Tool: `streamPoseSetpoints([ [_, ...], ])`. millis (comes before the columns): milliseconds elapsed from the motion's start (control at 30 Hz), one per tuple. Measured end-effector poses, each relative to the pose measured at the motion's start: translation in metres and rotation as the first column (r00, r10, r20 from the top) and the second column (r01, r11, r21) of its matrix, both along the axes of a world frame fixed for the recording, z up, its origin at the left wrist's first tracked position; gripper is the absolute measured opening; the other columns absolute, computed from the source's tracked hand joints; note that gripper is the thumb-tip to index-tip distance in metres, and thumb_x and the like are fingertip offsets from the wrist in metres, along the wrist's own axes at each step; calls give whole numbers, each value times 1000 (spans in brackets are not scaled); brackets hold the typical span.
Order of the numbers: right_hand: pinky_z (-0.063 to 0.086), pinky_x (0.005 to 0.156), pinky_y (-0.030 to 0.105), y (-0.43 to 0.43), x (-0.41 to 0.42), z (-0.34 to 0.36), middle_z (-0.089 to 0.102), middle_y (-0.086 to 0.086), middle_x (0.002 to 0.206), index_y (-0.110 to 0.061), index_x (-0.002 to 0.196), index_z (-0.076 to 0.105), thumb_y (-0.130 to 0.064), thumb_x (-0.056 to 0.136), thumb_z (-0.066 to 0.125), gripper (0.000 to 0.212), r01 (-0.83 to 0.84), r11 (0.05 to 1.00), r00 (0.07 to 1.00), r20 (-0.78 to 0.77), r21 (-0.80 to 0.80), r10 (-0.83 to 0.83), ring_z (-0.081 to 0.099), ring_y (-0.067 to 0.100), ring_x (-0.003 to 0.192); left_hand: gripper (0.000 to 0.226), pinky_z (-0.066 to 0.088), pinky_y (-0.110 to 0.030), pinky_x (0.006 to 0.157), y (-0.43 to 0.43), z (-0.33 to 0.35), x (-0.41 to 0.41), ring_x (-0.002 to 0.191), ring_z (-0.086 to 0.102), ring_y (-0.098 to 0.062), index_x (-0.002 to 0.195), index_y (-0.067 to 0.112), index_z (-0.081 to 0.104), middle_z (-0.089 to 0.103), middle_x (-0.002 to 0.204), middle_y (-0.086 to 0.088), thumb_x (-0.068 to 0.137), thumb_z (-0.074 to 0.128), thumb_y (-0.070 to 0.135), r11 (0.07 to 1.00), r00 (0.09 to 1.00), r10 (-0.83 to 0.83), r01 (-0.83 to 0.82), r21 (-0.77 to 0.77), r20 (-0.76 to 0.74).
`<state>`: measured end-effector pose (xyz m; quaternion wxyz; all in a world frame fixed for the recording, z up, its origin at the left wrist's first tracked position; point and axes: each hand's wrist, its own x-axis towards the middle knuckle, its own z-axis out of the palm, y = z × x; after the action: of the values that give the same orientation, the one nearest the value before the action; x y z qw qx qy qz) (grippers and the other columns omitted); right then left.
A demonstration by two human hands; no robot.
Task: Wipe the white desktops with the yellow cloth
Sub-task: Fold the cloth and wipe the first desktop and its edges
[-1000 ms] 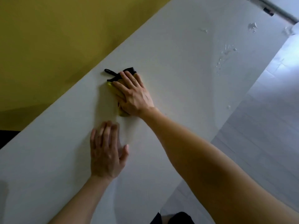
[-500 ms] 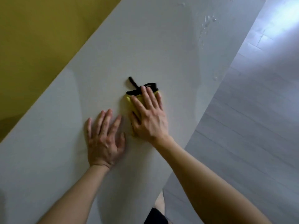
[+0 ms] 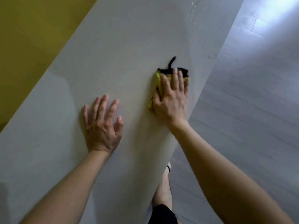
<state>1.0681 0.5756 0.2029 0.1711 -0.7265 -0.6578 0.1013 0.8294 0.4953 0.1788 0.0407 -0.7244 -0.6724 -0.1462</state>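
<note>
1. One leg (image 3: 163,188), yours, bare below one dark pair of shorts (image 3: 161,214), standing on the floor just beside the near edge of the desk.
2. Two bare forearms, reaching up from the bottom of the view onto the desk.
3. One left hand (image 3: 102,126): palm down on the bare surface, four fingers and thumb fanned apart, holding nothing.
4. One right hand (image 3: 172,97): palm down, fingers straight and close together, pressing flat on the cloth. It lies near the desk's right edge, well apart from your left hand.
5. One cloth (image 3: 157,78): yellow with a black border, bunched under your right hand. Yellow shows along the left side of the hand; the black edge and one black loop (image 3: 171,63) stick out past your fingertips.
6. One desktop (image 3: 121,54): white, running diagonally across the view.
7. A few small spots (image 3: 193,15) on the far end of the desktop, too blurred to count.
8. One floor (image 3: 242,110): pale grey planks, to the right.
9. One wall (image 3: 32,29): mustard yellow, behind the desk on the left.
</note>
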Motion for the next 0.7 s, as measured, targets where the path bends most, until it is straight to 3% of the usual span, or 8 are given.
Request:
streamPoseSetpoints([
  [100,10,135,58,-92,-31,6,19,16,179,-27,164,48,-44,96,62,71,-425,904,905,4,-34,426,9,34,168,57,20,-63,129,1,0,0,161,34,-28,161,30,51,39,173,-6,108,43,47,1000,1000,0,0,-2,-6],
  [167,11,135,56,-111,-7,3,18,12,180,-28,165,45,-44,98,61,71,-524,850,851,10,-50,525,8,31,169,57,20,-63,130,2,0,1,161,34,-28,160,29,52,39,173,-6,108,42,49,1000,1000,-3,3,2,-1],
  [233,16,134,57,-92,33,-4,25,9,179,-28,162,50,-42,92,65,73,-415,909,909,17,-21,416,15,29,168,58,19,-63,130,3,-3,2,161,35,-29,160,27,53,39,173,-7,108,42,51,1000,1000,-11,11,6,-7],
  [300,14,135,56,-47,74,-7,28,7,178,-30,160,53,-45,91,60,71,-167,986,985,41,-10,167,18,27,167,59,19,-63,130,4,-5,1,161,34,-30,159,27,54,39,172,-8,108,42,53,1000,1000,-13,13,4,-9],
  [367,8,135,55,-2,101,-6,26,7,179,-32,161,51,-50,91,51,72,36,999,999,20,-38,-36,15,27,168,59,18,-64,129,4,-7,0,161,34,-30,159,26,53,40,172,-8,108,42,54,1000,1000,-18,18,3,-3],
  [500,10,134,58,-7,66,-12,25,14,178,-29,160,51,-48,88,56,75,143,990,989,26,-13,-143,16,32,167,60,18,-64,129,4,-8,-2,162,33,-30,160,27,52,40,172,-8,108,41,54,1000,1000,-23,23,8,12],
  [600,9,134,59,-105,-3,-5,16,16,180,-27,164,46,-45,87,65,81,-167,985,985,38,-30,168,9,34,168,61,18,-64,130,2,-8,-4,161,33,-31,163,28,48,39,173,-9,108,40,54,1000,1000,-27,27,11,9],
  [700,4,136,57,-163,-25,-1,11,11,181,-30,167,41,-48,97,62,75,-506,859,862,-13,-80,507,0,30,169,61,20,-65,129,2,-9,-2,161,34,-33,164,28,47,39,172,-10,108,43,53,998,999,-49,48,39,15],
])
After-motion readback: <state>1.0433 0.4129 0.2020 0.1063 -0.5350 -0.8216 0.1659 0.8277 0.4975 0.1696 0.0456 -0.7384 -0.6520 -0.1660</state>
